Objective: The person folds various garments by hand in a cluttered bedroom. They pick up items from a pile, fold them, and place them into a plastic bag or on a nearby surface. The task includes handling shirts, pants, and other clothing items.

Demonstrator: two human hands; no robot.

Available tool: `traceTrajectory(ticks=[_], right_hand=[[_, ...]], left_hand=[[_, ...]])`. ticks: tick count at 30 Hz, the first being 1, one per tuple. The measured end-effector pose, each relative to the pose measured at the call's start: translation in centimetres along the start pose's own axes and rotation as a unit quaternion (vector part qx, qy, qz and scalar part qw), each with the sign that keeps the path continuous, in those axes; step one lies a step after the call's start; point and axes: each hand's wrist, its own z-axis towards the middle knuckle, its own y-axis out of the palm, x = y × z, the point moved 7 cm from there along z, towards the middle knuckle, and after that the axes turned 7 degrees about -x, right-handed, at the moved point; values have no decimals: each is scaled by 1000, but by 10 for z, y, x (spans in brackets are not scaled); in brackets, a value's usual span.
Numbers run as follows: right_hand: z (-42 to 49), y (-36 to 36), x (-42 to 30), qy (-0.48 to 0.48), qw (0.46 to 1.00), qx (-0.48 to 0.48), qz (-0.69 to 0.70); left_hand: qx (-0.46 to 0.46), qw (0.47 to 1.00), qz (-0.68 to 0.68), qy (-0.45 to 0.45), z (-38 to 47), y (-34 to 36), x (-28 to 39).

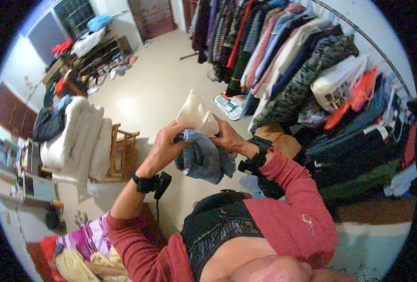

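In front of my body, a cream piece of cloth or paper comes to a point at the top. My right hand grips its lower right edge. Close beneath it hangs a bunched grey-blue garment, with darker folds on its left side. The fingers of my left hand close on the top of this garment, and the thumb lies along the cream piece's lower left edge. Some of my right fingers are hidden behind the cream piece. Whether the two pieces are joined, I cannot tell.
Clothes on hangers fill a rail at the right. Beneath them are a plastic-wrapped package and a brown bag or box. Pale padded covers drape a wooden chair at left. A cable hangs by my left wrist.
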Motion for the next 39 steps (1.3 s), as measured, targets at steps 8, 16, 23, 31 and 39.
traceTrajectory(ticks=[8,16,23,31,39], right_hand=[[-31,-20,-4,52,994,-31,88],[-41,-77,49,131,963,228,-59],[-38,-127,65,58,917,386,87],[-26,-5,30,-54,968,237,64],[-89,76,8,189,857,99,469]], left_hand=[[-191,975,46,108,43,2,41],[-177,975,65,116,63,6,27],[-389,919,-3,66,26,36,60],[-253,951,74,163,56,27,58],[-391,918,-64,-14,25,48,-16]])
